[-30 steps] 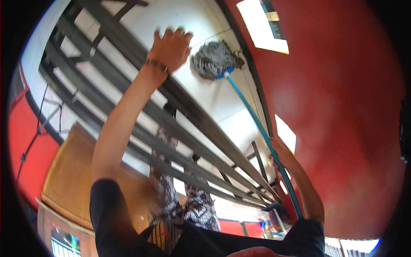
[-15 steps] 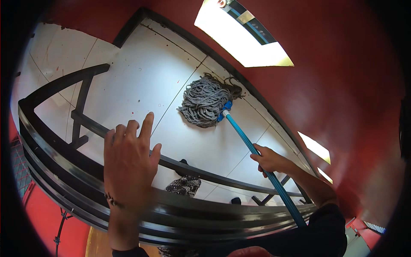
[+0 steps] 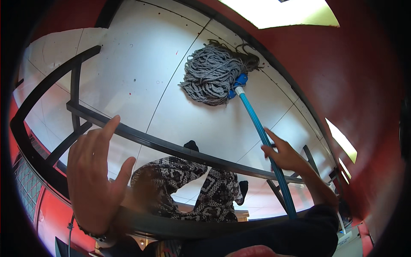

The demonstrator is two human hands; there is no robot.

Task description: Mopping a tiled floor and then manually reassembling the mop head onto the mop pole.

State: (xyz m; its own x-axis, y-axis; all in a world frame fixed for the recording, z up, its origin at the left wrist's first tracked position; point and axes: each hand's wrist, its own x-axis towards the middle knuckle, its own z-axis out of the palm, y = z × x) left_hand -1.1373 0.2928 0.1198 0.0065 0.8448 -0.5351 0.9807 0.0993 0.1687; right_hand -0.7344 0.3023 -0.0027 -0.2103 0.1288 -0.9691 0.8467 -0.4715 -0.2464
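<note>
A string mop with grey strands, darker at one end, lies on the white tiled floor near the red wall. Its blue clamp joins a long teal handle that slants down to the right. My right hand is at the middle of this handle, index finger stretched out and thumb across the pole; the other fingers are mostly hidden. At the left my left hand is raised and empty, fingers extended and thumb apart, above a dark bench frame. A dark bracelet circles that wrist.
The bench frame's legs and long rail cross between me and the mop. My legs in patterned black-and-white trousers show below the rail. A red wall with a dark skirting borders the floor at the right. A red panel stands lower left.
My view has shifted, showing more of my trousered legs past the bench. My left hand has moved left and lower. My right index finger has straightened off the mop handle.
</note>
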